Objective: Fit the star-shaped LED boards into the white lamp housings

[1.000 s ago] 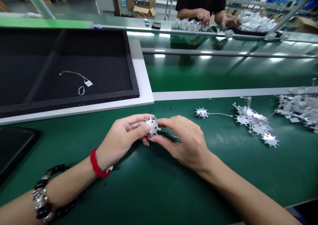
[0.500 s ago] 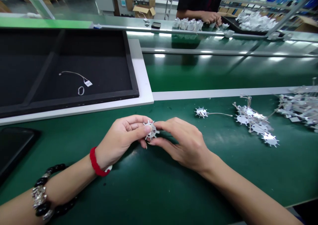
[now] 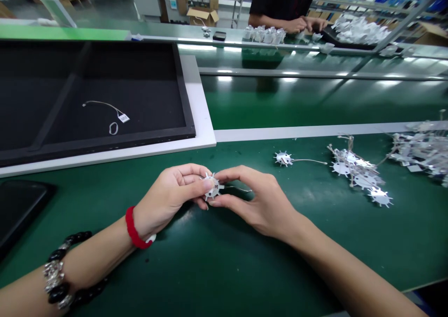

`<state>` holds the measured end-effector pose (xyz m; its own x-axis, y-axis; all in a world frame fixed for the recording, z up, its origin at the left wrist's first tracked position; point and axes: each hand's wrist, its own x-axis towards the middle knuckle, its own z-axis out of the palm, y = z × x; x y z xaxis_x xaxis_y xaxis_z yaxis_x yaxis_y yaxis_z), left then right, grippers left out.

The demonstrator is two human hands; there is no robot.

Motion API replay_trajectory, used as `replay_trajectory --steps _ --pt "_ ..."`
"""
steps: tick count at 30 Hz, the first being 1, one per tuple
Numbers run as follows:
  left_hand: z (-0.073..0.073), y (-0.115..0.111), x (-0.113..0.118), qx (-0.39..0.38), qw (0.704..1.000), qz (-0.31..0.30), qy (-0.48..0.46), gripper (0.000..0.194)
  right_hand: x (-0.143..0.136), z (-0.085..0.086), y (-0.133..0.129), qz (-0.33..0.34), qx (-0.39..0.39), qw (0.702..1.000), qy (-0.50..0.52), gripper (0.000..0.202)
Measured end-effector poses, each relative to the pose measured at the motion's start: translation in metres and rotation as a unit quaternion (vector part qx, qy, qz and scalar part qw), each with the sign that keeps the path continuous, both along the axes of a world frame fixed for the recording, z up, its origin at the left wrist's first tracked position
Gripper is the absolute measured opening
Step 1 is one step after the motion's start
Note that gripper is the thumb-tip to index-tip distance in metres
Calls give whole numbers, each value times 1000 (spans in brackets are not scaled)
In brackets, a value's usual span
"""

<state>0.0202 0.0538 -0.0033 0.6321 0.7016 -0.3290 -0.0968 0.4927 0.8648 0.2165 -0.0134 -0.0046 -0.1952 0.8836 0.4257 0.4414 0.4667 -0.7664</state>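
Note:
Above the green table [image 3: 210,270], my left hand [image 3: 180,186] pinches a small white disc with spokes [image 3: 212,188] between thumb and fingers. My right hand [image 3: 254,198] holds the right side of the same disc, its thumb below and index finger above. A thin wire [image 3: 238,188] runs from the disc to the right, between the thumb and index finger of my right hand. To the right lies a single spoked disc [image 3: 283,158] with its wire stretched out. Beyond it is a small pile of such discs [image 3: 364,175].
A larger heap of white parts [image 3: 423,149] lies at the right. At the left are a black tray [image 3: 140,137] holding a wired tag [image 3: 123,118] and a ring [image 3: 114,128], and a dark device [image 3: 24,205]. Across the table, a person's hands [image 3: 304,24] are near white parts.
The held disc has turned, and its wire now shows between my right fingers. My right index finger has shifted slightly. Across the table, the other person's hands have moved apart, one toward the dark tray.

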Motion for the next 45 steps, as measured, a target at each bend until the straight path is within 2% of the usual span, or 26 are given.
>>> replay_trajectory --steps 2,4,7,9,16,23,31,37,41,43,45 --pt "0 0 -1 -7 1000 1 -1 35 3 5 2 28 -134 987 82 21" --pt "0 1 -1 -13 1000 0 -3 35 7 9 5 53 -233 959 150 20" --pt "2 2 0 -16 1000 -1 -4 34 11 9 9 69 -323 925 186 17" --pt "2 2 0 -15 1000 -5 -5 34 12 10 10 66 -355 917 169 20" --pt "0 2 0 -3 1000 -13 -8 34 14 18 9 44 -305 949 68 21" --pt "2 2 0 -22 1000 -21 -10 34 18 16 9 51 -362 927 85 22" --pt "0 3 0 -11 1000 -17 14 39 16 18 10 67 -407 896 165 30" --pt "-4 2 0 14 998 -15 58 53 17 14 11 22 -403 907 124 29" --pt "-7 0 0 65 993 28 95 62 24 12 15 -21 -386 920 65 22" --pt "-10 -2 -2 105 987 52 112 60 28 13 17 -47 -380 923 22 21" --pt "-13 -5 -6 172 972 62 147 53 32 12 19 -86 -360 927 -64 23"
